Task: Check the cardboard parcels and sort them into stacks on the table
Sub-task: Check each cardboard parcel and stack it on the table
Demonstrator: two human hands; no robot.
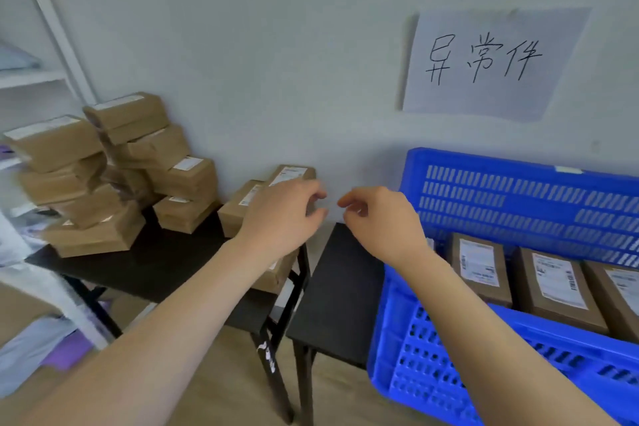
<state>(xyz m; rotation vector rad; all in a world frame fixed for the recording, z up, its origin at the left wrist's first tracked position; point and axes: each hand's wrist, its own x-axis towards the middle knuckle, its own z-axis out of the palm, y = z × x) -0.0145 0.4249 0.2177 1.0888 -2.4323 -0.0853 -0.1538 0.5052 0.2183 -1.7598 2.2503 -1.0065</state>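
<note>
My left hand [281, 214] hangs over the right end of the left table [155, 263]. Its fingers are loosely curled, the thumb sits just under them, and there is nothing in it. It covers part of a small stack [242, 206] of parcels that stands there against the wall [276, 45]. I cannot tell whether my palm touches the stack. The top parcel [294, 171] shows just beyond my knuckles, white label up.

My right hand [380, 221] hangs over the far end of the right table [342, 287], just left of the crate [518, 190]. Its fingers are curled in, with the tip of the forefinger close to the thumb, and I see nothing between them. The fingertips of the two hands point toward each other, near but apart, above the gap between the two tables.

The blue crate sits on the right table, to the right. In it three parcels show, lying side by side with labels up: one [480, 266] just beside my right wrist, one [556, 287] in the middle and one [622, 290] cut off by the right edge.

At the far left of the left table stand more piles [138, 135] of brown parcels, several layers high, uneven, with some parcels tilted or turned askew. A lower pile [186, 197] stands between them and the small stack.

A paper sign [491, 62] with handwritten characters hangs on the wall above the crate. A white shelf [31, 76] stands at the far left.
</note>
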